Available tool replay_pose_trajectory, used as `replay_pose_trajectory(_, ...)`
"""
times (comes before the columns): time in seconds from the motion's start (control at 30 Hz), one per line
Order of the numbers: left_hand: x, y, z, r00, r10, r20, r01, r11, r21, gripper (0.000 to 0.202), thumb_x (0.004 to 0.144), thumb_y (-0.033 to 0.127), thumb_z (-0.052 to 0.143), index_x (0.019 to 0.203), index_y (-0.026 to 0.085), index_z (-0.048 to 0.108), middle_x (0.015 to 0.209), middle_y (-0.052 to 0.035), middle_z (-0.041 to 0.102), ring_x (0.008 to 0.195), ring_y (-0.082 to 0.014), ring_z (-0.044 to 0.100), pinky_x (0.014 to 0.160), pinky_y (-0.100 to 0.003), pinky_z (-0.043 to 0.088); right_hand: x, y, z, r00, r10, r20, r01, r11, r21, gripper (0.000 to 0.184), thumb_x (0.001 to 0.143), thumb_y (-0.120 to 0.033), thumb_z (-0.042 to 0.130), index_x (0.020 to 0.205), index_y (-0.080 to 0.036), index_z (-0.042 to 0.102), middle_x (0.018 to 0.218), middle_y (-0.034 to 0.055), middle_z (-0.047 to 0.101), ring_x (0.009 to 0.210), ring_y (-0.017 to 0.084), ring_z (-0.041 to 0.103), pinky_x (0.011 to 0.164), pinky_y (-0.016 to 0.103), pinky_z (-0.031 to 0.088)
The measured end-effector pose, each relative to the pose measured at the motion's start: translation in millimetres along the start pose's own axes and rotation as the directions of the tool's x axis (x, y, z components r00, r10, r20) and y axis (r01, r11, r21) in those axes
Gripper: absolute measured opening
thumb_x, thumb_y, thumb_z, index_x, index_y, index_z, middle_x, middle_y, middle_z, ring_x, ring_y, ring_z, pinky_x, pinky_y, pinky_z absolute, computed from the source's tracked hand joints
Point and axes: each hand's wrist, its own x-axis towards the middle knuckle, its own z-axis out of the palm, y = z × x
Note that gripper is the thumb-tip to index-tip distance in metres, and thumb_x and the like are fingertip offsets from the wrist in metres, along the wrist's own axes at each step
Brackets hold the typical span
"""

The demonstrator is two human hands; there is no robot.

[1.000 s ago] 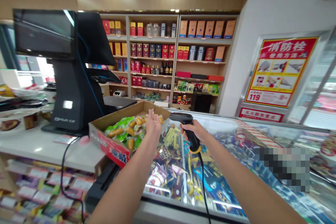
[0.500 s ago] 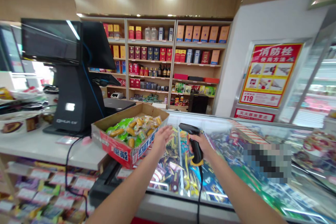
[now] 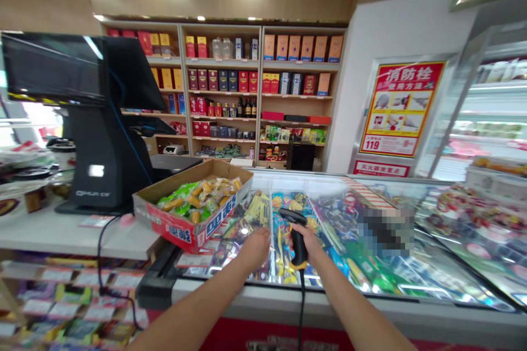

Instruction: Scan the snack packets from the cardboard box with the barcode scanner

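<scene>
My right hand (image 3: 309, 245) grips a black barcode scanner (image 3: 295, 233) with a yellow band, held upright over the glass lid of a chest freezer (image 3: 329, 214); its cable hangs down toward me. My left hand (image 3: 256, 248) hovers just left of the scanner, low over the glass, fingers curled downward and holding nothing I can see. To the left, an open cardboard box (image 3: 187, 230) of green and yellow wrapped snacks (image 3: 200, 200) rests partly on the counter, partly on the freezer.
A black checkout terminal (image 3: 93, 120) stands on the white counter (image 3: 61, 233) at left, with a cable trailing down. Shelves of boxed goods (image 3: 242, 82) line the back wall. A red poster (image 3: 397, 107) and a refrigerated case (image 3: 486, 120) sit at right.
My left hand has left the snack box and come down beside the scanner. My right hand has lowered the scanner toward the near edge of the freezer. The view has shifted.
</scene>
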Motion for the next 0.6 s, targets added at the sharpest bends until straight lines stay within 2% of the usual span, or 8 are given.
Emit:
replay_pose_trajectory(0.1, -2.2, 5.3, -2.8, 0.998, 0.030, 0.054, -0.034, 0.996, 0.085, 0.040, 0.077, 0.012, 0.050, 0.112, 0.014, 0.068, 0.125, -0.0182, 0.063, 0.121, -0.0283, 0.056, 0.108, -0.044, 0.037, -0.1, 1.6, 3.8, 0.994, 0.035, -0.104, -0.034, 0.999, 0.011, 0.024, 0.072, -0.035, 0.064, 0.061, -0.018, 0.052, 0.047, 0.0017, 0.057, 0.037, 0.011, 0.051, 0.036, 0.022, 0.043)
replay_pose_trajectory(0.33, -4.5, 6.6, -2.3, 0.997, 0.005, 0.075, -0.011, 0.997, 0.077, 0.039, 0.078, 0.012, 0.052, 0.113, 0.015, 0.068, 0.126, -0.0175, 0.063, 0.122, -0.0286, 0.055, 0.108, -0.044, 0.038, 2.6, 3.8, 6.3, 0.993, 0.031, -0.117, -0.033, 0.999, -0.009, 0.023, 0.072, -0.034, 0.064, 0.060, -0.017, 0.055, 0.047, 0.0024, 0.057, 0.037, 0.012, 0.052, 0.036, 0.023, 0.044)
replay_pose_trajectory(0.4, -3.3, 3.1, -7.5, 0.999, -0.012, 0.045, 0.010, 0.999, 0.048, 0.038, 0.077, 0.013, 0.053, 0.112, 0.016, 0.069, 0.127, -0.0168, 0.062, 0.121, -0.0290, 0.056, 0.107, -0.044, 0.039, 2.9, 5.1, 5.9, 0.992, 0.024, -0.128, -0.027, 0.999, -0.022, 0.024, 0.071, -0.036, 0.064, 0.059, -0.017, 0.054, 0.047, 0.0023, 0.057, 0.036, 0.012, 0.051, 0.036, 0.023, 0.044)
replay_pose_trajectory(0.47, 0.9, -1.1, -26.4, 0.998, -0.024, -0.054, 0.023, 1.000, -0.012, 0.037, 0.075, 0.012, 0.054, 0.107, 0.019, 0.071, 0.124, -0.0143, 0.065, 0.117, -0.0288, 0.059, 0.105, -0.044, 0.041, 2.4, 5.8, 5.3, 0.991, 0.025, -0.133, -0.031, 0.999, -0.038, 0.025, 0.071, -0.037, 0.064, 0.059, -0.017, 0.054, 0.048, 0.0022, 0.057, 0.036, 0.011, 0.051, 0.037, 0.023, 0.044)
replay_pose_trajectory(0.5, 4.6, -3.5, -42.3, 0.991, -0.028, -0.134, 0.021, 0.998, -0.053, 0.037, 0.073, 0.010, 0.054, 0.104, 0.020, 0.072, 0.121, -0.0125, 0.067, 0.114, -0.0285, 0.061, 0.105, -0.044, 0.041, 2.2, 5.6, 5.0, 0.991, 0.035, -0.130, -0.041, 0.998, -0.047, 0.026, 0.071, -0.038, 0.064, 0.058, -0.017, 0.054, 0.048, 0.0020, 0.057, 0.036, 0.011, 0.051, 0.037, 0.023, 0.044)
replay_pose_trajectory(0.57, 15.3, -9.8, -85.7, 0.950, -0.041, -0.309, -0.002, 0.991, -0.135, 0.041, 0.067, 0.005, 0.054, 0.098, 0.024, 0.074, 0.112, -0.0086, 0.071, 0.109, -0.0277, 0.063, 0.105, -0.043, 0.041, 2.3, 3.4, 4.5, 0.993, 0.067, -0.098, -0.074, 0.995, -0.071, 0.026, 0.071, -0.039, 0.064, 0.059, -0.017, 0.055, 0.049, 0.0020, 0.058, 0.036, 0.011, 0.051, 0.037, 0.023, 0.044)
replay_pose_trajectory(0.6, 22.3, -14.0, -111.1, 0.916, -0.048, -0.398, -0.017, 0.988, -0.157, 0.044, 0.064, 0.003, 0.055, 0.097, 0.025, 0.074, 0.112, -0.0078, 0.071, 0.110, -0.0279, 0.062, 0.106, -0.042, 0.040, 3.1, 1.3, 4.7, 0.994, 0.079, -0.074, -0.086, 0.993, -0.086, 0.025, 0.071, -0.038, 0.064, 0.061, -0.017, 0.055, 0.050, 0.0019, 0.058, 0.037, 0.011, 0.051, 0.037, 0.023, 0.044)
